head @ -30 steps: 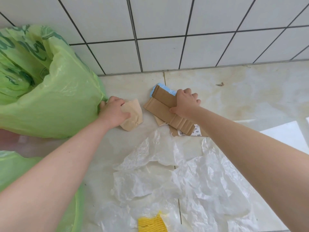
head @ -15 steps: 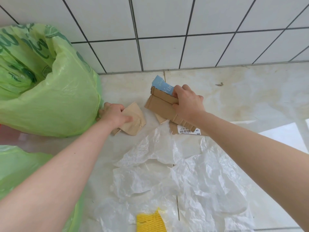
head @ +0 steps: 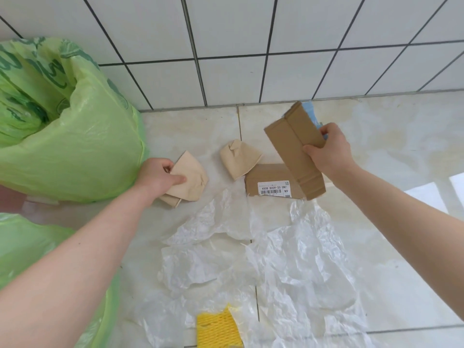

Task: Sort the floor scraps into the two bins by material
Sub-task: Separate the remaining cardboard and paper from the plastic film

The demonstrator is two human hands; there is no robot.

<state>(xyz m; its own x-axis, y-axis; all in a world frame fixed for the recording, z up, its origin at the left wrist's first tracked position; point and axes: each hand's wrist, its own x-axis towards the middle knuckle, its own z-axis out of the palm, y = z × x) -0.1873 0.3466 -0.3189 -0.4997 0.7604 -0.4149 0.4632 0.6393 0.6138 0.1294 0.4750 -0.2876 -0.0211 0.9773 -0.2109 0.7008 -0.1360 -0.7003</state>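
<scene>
My left hand (head: 158, 177) grips a crumpled tan paper scrap (head: 188, 182) on the floor, right beside the green-lined bin (head: 75, 136). Above the floor, my right hand (head: 329, 149) holds a folded brown cardboard strip (head: 295, 149) tilted, with a blue scrap (head: 311, 114) showing behind it. Below the strip lies a cardboard piece with a barcode label (head: 271, 182). A second tan paper wad (head: 239, 158) rests on the floor between my hands. Clear plastic film (head: 288, 259) spreads across the near floor, with a yellow foam net (head: 217, 330) on it.
A second green-lined bin (head: 22, 247) sits at the lower left, partly behind my left forearm. The white tiled wall (head: 251, 46) closes off the far side. Pale floor tiles (head: 401, 151) extend to the right.
My right hand lifted the cardboard strip and blue scrap off the floor, uncovering the labelled cardboard piece and the second paper wad. My left hand kept its grip on the tan paper.
</scene>
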